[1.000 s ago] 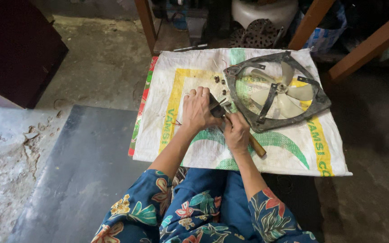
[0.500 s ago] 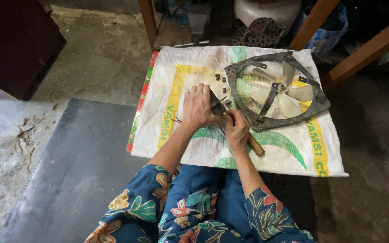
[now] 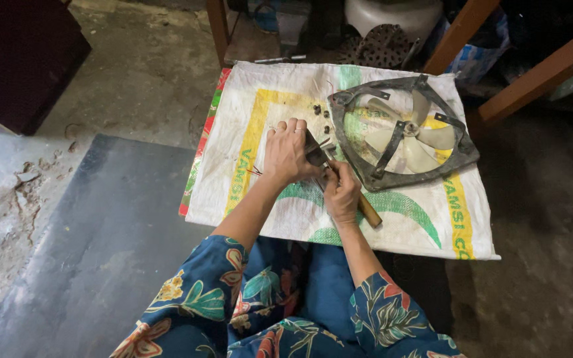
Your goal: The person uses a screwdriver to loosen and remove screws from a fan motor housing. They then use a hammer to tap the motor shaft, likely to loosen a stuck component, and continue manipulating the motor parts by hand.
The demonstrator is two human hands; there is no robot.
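My left hand (image 3: 290, 154) presses down on a small dark metal part (image 3: 314, 151) on a white woven sack (image 3: 247, 192) spread on the floor. My right hand (image 3: 341, 194) grips a tool with a wooden handle (image 3: 368, 211), its tip against that part. Just to the right lies a square grey fan frame (image 3: 459, 142) with pale blades (image 3: 409, 136). Several small dark screws (image 3: 321, 118) lie on the sack above my left hand.
A grey mat (image 3: 101, 245) covers the floor at left. Wooden furniture legs (image 3: 532, 76) and a white pot (image 3: 392, 13) stand behind the sack. A dark box (image 3: 14, 59) sits at the far left on rough concrete.
Both hands stay on the small part and the tool. The view has shifted slightly; nothing else has visibly moved.
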